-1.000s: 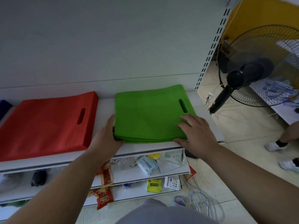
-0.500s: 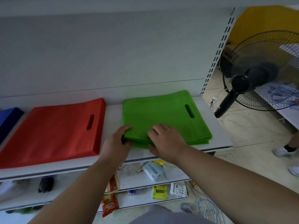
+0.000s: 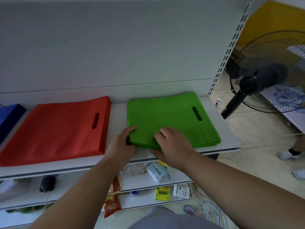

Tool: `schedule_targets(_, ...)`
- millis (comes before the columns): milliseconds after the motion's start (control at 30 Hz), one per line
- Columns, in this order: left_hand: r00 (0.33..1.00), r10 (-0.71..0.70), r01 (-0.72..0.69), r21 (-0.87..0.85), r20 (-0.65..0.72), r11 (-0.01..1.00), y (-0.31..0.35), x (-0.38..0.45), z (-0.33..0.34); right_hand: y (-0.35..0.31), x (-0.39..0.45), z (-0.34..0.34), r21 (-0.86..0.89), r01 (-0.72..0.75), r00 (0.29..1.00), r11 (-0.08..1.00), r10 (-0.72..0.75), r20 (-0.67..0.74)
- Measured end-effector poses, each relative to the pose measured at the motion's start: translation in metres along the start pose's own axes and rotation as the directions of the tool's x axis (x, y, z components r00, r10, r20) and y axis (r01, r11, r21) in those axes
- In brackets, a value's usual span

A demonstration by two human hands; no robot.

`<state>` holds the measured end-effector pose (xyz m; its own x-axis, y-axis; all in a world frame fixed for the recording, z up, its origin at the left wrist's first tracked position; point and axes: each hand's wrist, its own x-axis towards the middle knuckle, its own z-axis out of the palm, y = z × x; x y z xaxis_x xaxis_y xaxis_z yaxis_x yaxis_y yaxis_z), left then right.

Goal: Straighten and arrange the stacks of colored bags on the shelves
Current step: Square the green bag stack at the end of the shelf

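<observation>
White shelf (image 3: 219, 129) carries three flat bag stacks: red stack (image 3: 57, 129) at left-centre, green stack (image 3: 165, 118) at right with its handle cutout toward the right end, and the edge of a blue stack (image 3: 8, 116) at far left. Left hand (image 3: 122, 146) pinches the green stack's near-left corner, thumb on top and fingers apparently under; right hand (image 3: 173, 146) grasps the near edge just beside it, fingers curled on top and thumb below the edge. Bags look light, soft, floppy and likely to slide over each other, so probably best squared by holding edges and corners, whole stack together.
</observation>
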<state>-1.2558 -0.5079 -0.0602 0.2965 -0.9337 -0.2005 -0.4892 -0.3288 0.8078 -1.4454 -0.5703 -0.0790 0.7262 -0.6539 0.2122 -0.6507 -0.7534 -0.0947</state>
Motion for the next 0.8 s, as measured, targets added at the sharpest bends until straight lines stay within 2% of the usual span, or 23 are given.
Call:
schedule_targets(233,1.000,-0.010,0.009,-0.040,-0.018,0.999,-0.003,-0.002,-0.002,0.009,-0.004,-0.008,-0.083,-0.114,0.993,0.990,0.116,0.021)
schedule_targets(333,0.999,-0.024,0.023,-0.033,-0.029,0.999,-0.005,-0.002,-0.002,0.040,-0.032,-0.018,-0.113,-0.277,0.961,0.954,0.276,-0.029)
schedule_targets(433,0.999,-0.038,0.038,0.001,0.004,0.999,-0.007,-0.001,-0.003,0.081,-0.065,-0.032,-0.120,-0.469,0.883,0.875,0.467,-0.047)
schedule_targets(500,0.999,-0.021,0.018,0.051,0.049,0.999,-0.006,-0.003,-0.004,0.101,-0.078,-0.039,-0.051,-0.560,0.828,0.827,0.561,-0.009)
schedule_targets(567,0.997,-0.002,-0.005,0.095,0.081,0.995,-0.004,-0.007,-0.004,0.110,-0.080,-0.042,0.100,-0.597,0.802,0.796,0.596,0.041)
schedule_targets(700,1.000,0.020,-0.019,0.187,-0.001,0.982,-0.002,-0.009,0.000,0.119,-0.080,-0.040,0.354,-0.537,0.838,0.766,0.532,0.119)
schedule_targets(800,1.000,-0.006,0.012,0.211,-0.026,0.978,-0.004,-0.008,0.001,0.127,-0.083,-0.042,0.391,-0.512,0.859,0.765,0.467,0.210)
